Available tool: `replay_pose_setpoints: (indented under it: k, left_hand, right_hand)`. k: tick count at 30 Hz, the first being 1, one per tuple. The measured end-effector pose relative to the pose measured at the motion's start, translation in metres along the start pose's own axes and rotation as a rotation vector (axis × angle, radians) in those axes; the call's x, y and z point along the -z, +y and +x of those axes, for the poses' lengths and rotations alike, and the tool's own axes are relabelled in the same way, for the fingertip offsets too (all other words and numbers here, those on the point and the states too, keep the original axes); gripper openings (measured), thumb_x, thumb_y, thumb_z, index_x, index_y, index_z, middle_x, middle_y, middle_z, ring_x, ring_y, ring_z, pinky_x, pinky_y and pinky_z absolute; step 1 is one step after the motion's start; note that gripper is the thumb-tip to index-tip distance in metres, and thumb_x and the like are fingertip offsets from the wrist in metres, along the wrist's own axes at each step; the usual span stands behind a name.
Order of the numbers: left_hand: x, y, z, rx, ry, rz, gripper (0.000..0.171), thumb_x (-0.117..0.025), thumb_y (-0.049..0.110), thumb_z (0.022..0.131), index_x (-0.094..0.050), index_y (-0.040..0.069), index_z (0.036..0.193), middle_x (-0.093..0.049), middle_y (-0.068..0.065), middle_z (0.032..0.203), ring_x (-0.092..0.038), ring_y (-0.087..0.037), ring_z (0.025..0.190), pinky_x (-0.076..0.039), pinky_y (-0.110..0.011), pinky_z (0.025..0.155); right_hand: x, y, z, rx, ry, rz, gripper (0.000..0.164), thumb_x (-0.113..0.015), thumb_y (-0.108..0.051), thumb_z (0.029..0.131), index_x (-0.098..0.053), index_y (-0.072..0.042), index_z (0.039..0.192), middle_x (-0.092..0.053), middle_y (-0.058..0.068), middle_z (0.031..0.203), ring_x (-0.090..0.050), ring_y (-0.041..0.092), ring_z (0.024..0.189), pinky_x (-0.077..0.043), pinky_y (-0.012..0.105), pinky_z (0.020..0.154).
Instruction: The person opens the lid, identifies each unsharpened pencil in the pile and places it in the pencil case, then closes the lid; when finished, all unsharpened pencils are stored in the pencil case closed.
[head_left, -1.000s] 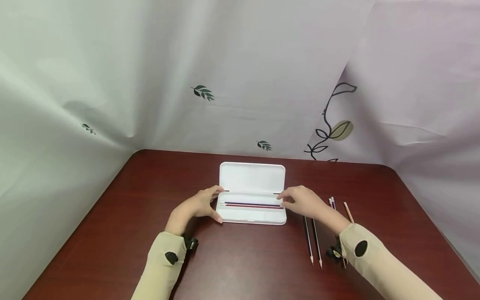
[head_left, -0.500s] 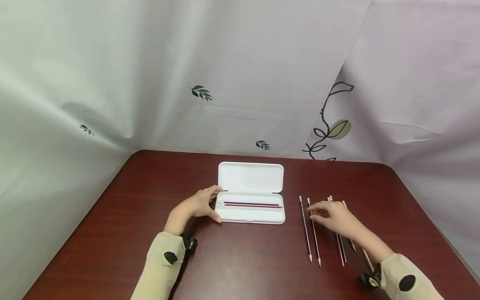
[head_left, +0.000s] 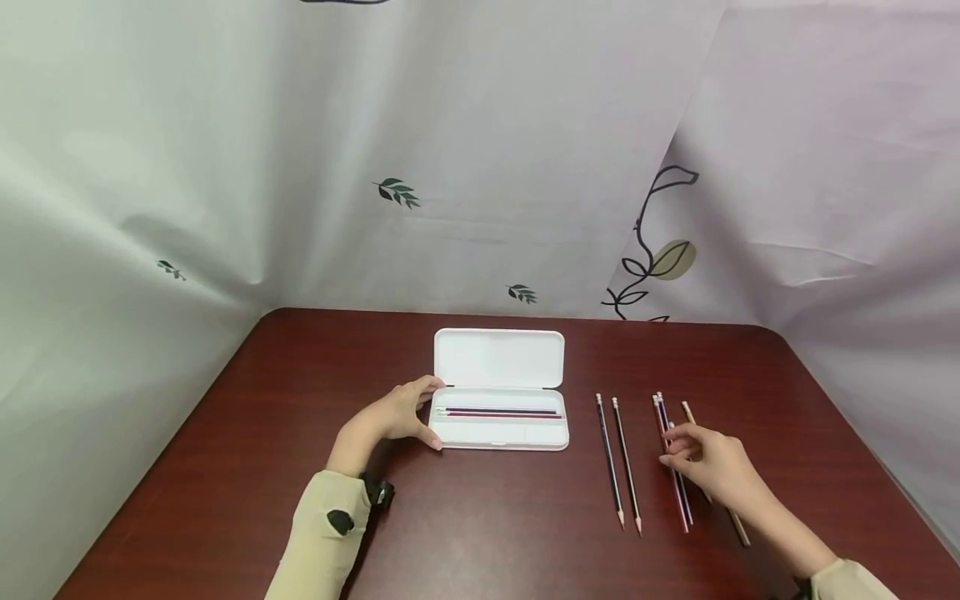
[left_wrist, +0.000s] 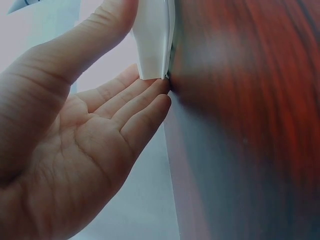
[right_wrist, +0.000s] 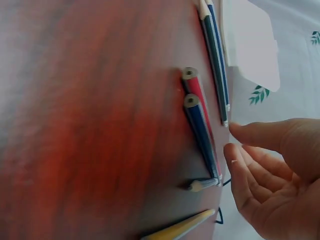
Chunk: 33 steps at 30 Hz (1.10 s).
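A white pencil case (head_left: 480, 433) lies with its lid (head_left: 498, 358) raised; a blue and a red pencil (head_left: 510, 415) are inside. My left hand (head_left: 390, 414) holds the case's left end, thumb at the front corner and fingers at the back. My right hand (head_left: 712, 467), fingers loosely bent and holding nothing, hovers over a red pencil (right_wrist: 197, 90) and a blue pencil (right_wrist: 200, 135) lying side by side. In the right wrist view, thumb and fingertips stand apart near their far ends. A dark pencil (right_wrist: 202, 185) with its tip towards the camera lies beside them.
Two dark pencils (head_left: 611, 467) lie between the case and my right hand. A yellowish pencil (head_left: 738, 525) lies partly under the right hand. Behind the dark red table (head_left: 487, 517) hangs a pale curtain (head_left: 450, 167) with leaf prints.
My right hand has left the case's right end, passed over the two dark pencils and moved right to the red and blue pair. The left hand has stayed on the case.
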<state>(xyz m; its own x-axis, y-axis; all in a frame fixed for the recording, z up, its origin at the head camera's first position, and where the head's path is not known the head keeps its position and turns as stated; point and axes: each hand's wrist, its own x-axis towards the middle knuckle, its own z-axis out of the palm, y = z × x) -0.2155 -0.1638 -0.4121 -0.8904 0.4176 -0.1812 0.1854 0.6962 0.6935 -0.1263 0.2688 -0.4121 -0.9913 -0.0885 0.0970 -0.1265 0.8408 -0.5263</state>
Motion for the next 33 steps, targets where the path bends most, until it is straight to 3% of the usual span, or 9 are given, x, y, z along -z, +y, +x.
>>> replay_pose_setpoints:
  k: [7, 23, 33]
  left_hand:
    - [-0.001, -0.001, -0.002, 0.010, 0.001, -0.008, 0.088, -0.090, 0.016, 0.055, -0.045, 0.004, 0.129, -0.048, -0.017, 0.137, -0.044, -0.030, 0.128, -0.036, -0.042, 0.105]
    - [-0.001, -0.002, 0.001, -0.040, 0.001, -0.012, 0.087, -0.090, 0.015, 0.055, -0.044, 0.001, 0.127, -0.048, -0.019, 0.136, -0.045, -0.032, 0.127, -0.036, -0.043, 0.104]
    - [0.002, -0.003, 0.002, -0.035, -0.002, 0.020, 0.088, -0.090, 0.018, 0.056, -0.044, 0.001, 0.129, -0.048, -0.020, 0.136, -0.045, -0.033, 0.127, -0.036, -0.044, 0.104]
  right_hand:
    - [0.000, 0.001, -0.008, -0.082, 0.026, -0.010, 0.031, -0.077, -0.017, 0.074, -0.065, -0.002, 0.098, -0.067, -0.004, 0.074, -0.063, 0.008, 0.065, -0.047, 0.023, 0.057]
    - [-0.009, -0.005, -0.005, -0.079, -0.064, -0.029, 0.035, -0.077, -0.020, 0.075, -0.062, 0.002, 0.098, -0.061, -0.008, 0.064, -0.056, 0.007, 0.057, -0.044, 0.025, 0.055]
    - [-0.012, -0.017, 0.006, -0.176, -0.167, 0.020, 0.014, -0.072, -0.013, 0.073, -0.062, -0.004, 0.074, -0.061, -0.002, 0.058, -0.059, 0.011, 0.049, -0.046, 0.027, 0.046]
